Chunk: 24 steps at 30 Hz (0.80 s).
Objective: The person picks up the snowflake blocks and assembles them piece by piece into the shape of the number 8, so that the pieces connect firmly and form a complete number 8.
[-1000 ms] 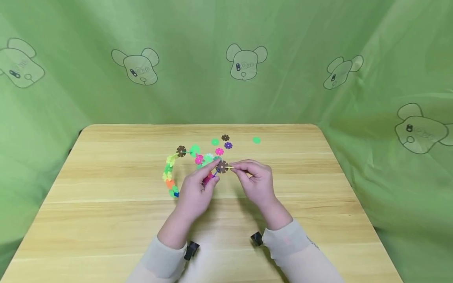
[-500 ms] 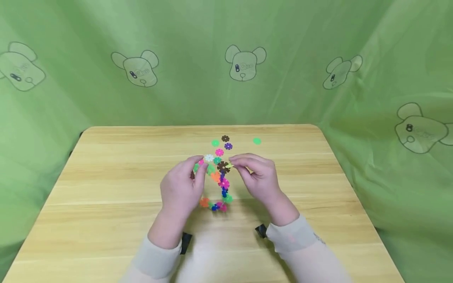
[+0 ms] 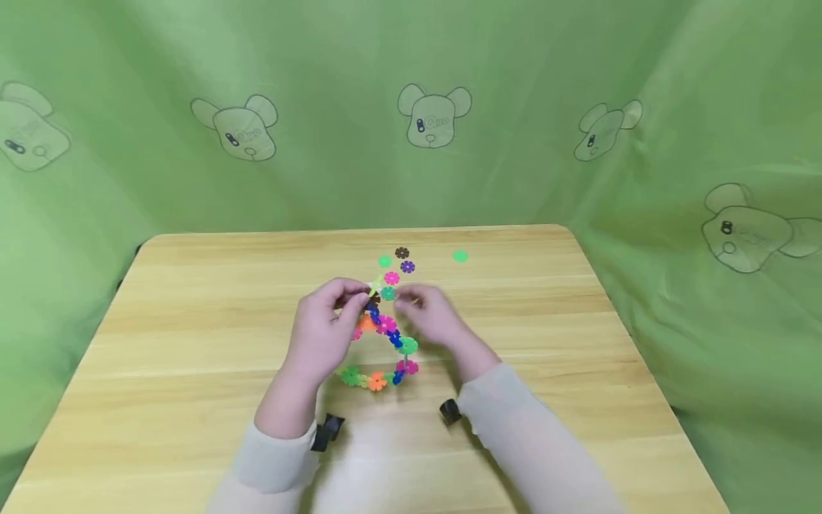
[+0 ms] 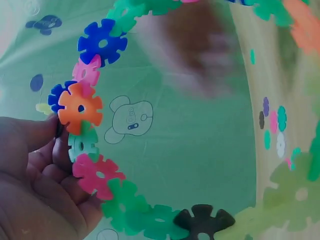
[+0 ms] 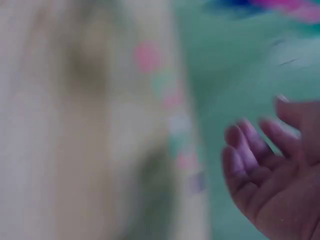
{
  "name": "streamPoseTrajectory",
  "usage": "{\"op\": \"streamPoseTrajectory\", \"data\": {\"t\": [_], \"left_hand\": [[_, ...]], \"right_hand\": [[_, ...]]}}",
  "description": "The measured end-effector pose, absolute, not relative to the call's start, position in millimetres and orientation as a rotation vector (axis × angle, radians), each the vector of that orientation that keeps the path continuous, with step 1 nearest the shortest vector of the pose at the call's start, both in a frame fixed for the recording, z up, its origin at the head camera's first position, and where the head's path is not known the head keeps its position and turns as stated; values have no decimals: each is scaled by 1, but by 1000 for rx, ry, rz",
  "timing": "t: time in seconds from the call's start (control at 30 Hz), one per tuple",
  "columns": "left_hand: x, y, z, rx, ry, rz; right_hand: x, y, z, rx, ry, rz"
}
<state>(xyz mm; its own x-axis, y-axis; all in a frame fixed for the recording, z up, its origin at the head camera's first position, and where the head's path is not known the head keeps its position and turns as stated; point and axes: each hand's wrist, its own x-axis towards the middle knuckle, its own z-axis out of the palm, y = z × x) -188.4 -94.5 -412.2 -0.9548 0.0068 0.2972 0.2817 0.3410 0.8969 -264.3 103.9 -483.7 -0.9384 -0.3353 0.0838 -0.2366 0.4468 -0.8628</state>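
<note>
- The chain of flower-shaped discs [image 3: 407,345] loops from my left fingertips out over the table [image 3: 193,428], between my two hands.
- My left hand [image 3: 321,335] pinches it between thumb and fingers, close to an orange disc [image 4: 80,107]; a yellow piece [image 3: 377,285] juts up at my fingertips.
- My right hand [image 3: 433,314] holds nothing, its fingers loosely bent, near the chain but apart from it.
- Past my hands lie loose discs: teal [image 3: 388,293], pink [image 3: 392,278], purple [image 3: 407,267], brown [image 3: 402,253] and green [image 3: 384,261].
- Another green disc [image 3: 459,255] lies off to their right.
- Behind the table hangs a green cloth [image 3: 347,171] printed with bear heads [image 3: 434,121].
</note>
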Motion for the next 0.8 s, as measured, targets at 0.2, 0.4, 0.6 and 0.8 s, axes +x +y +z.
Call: {"op": "streamPoseTrajectory", "data": {"t": [0.2,0.4,0.6,0.8], "left_hand": [[-186,-95,-416,-203,-2262,-1781],[-186,-93,-413,-183,-2226,-1781],[-186,-95,-417,-140,-2202,-1845],[-187,-93,-419,-162,-2207,-1871]], "right_hand": [[-275,74,-531,-572,2544,-1135],[-280,53,-540,-487,2636,-985],[-282,39,-549,-449,2733,-904],[-278,50,-538,-492,2641,-1009]]}}
